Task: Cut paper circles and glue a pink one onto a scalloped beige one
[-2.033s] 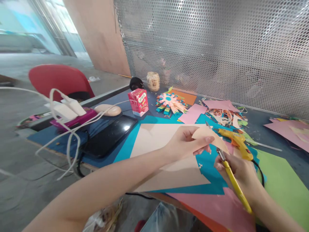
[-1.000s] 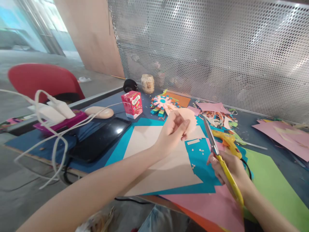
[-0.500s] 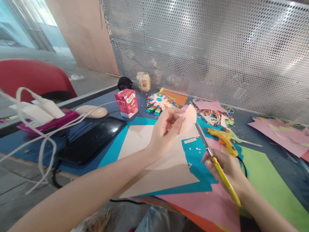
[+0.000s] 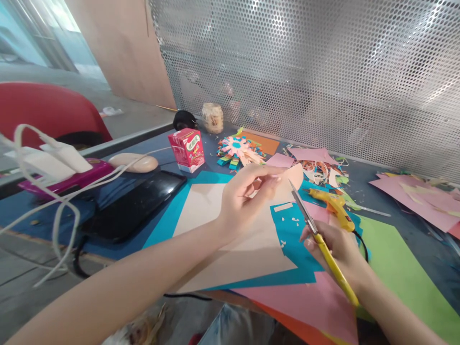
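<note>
My left hand pinches a small rounded peach paper piece above the table. My right hand grips yellow-handled scissors, whose closed blades point up-left and touch the paper piece's right edge. Below both hands lie a large peach sheet and a teal sheet dotted with small paper snippets. A yellow glue gun lies just beyond my right hand.
A red drink carton, a layered paper flower, a jar, paper scraps and pink sheets sit toward the perforated metal wall. At left are a black tablet, a mouse, white chargers with cables and a red chair.
My left hand turned the peach piece from edge-on to flatter and lowered it slightly. The scissors came up from below it to its right edge. The camera view shifted a little right.
</note>
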Available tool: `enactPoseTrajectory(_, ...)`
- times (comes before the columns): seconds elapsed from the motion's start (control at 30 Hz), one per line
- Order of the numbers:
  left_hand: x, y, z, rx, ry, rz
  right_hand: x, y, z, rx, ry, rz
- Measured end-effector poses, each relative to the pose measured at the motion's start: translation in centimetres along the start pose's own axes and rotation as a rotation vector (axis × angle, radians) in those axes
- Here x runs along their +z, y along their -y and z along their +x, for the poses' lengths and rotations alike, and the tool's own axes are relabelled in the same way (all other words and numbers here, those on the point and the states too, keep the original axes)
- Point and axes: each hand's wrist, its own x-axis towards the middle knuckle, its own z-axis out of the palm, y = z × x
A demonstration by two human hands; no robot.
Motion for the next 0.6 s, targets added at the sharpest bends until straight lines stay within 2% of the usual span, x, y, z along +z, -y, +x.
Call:
enactPoseTrajectory(0.3, -0.09, -0.02, 0.00, 0.028, 0.016, 0.009, -0.36, 0.37, 0.13, 0.009, 0.034, 0.071)
enactPoseTrajectory(0.47, -0.20, 0.07, -0.03, 0.035, 0.029, 0.034, -0.64, 0.22, 0.21, 0.026, 0.096, 0.105)
enactPoseTrajectory(0.6, -0.25, 0.18, -0.05, 0.052, 0.022, 0.042, -0.60, 0.53, 0.06, 0.074, 0.066, 0.141)
